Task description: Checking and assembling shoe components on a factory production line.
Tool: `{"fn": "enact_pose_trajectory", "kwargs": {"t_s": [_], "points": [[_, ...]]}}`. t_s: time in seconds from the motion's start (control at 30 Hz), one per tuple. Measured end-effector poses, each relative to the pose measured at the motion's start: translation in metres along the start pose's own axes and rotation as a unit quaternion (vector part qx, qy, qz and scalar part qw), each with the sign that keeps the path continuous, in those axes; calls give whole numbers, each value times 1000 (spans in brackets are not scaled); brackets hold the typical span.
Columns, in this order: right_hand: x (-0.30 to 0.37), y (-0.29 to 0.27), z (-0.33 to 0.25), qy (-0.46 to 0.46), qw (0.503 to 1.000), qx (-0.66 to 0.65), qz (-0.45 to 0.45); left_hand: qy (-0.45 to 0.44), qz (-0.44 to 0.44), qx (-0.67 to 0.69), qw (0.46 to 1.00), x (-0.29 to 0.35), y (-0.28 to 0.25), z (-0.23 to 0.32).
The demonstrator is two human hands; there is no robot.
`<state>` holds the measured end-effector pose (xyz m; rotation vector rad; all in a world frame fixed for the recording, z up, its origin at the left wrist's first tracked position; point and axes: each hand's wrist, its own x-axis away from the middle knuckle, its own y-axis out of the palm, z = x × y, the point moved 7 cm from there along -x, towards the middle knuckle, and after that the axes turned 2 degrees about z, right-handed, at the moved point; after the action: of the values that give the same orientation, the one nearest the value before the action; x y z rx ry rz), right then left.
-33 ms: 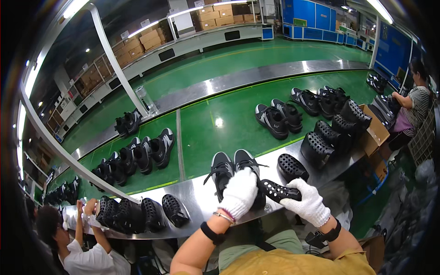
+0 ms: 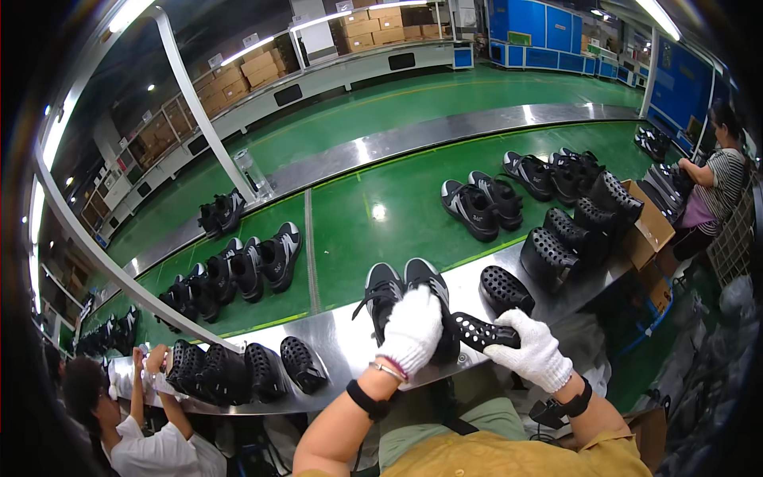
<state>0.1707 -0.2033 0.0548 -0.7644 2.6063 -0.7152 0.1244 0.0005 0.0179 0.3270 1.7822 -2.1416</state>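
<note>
A pair of black-and-grey lace-up sneakers stands toes away from me on the metal ledge: a left shoe [image 2: 384, 288] and a right shoe [image 2: 424, 273]. My left hand [image 2: 413, 326], in a white knit glove, is closed on the right shoe around its tongue and opening; its fingertips are partly hidden. Beside that shoe, my gloved right hand [image 2: 531, 348] grips a black perforated plastic shoe insert [image 2: 474, 331] by its near end. The insert's far end points at the shoe's side. Another perforated insert [image 2: 505, 291] lies just beyond my right hand.
Several upright inserts [image 2: 550, 256] stand on the ledge [image 2: 338, 342] at right, before an open carton [image 2: 653, 222]; more inserts [image 2: 299, 362] stand at left. Sneakers [image 2: 278, 258] line the green belt [image 2: 381, 199]. One co-worker [image 2: 151, 445] sits at left, another [image 2: 719, 171] works at far right.
My left hand has shifted slightly to the left on the right shoe. Little else differs.
</note>
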Motion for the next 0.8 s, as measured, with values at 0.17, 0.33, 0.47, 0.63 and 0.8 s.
{"fn": "enact_pose_trajectory", "kwargs": {"t_s": [0.17,0.33,0.47,0.63,0.8], "points": [[-1,-2,-20,5,995,77,-57,-10,-17,-180,983,-3,-7,-10],[-13,2,-28,4,983,43,-178,-53,-12,-66,996,-1,-27,1],[-37,33,-12,80,972,73,-207,-82,-80,29,993,-6,-19,12],[-49,75,-38,-209,957,197,-45,-57,-61,79,993,-6,-14,7],[-51,72,15,-43,971,158,-173,-43,-57,79,994,-2,-18,5]]}}
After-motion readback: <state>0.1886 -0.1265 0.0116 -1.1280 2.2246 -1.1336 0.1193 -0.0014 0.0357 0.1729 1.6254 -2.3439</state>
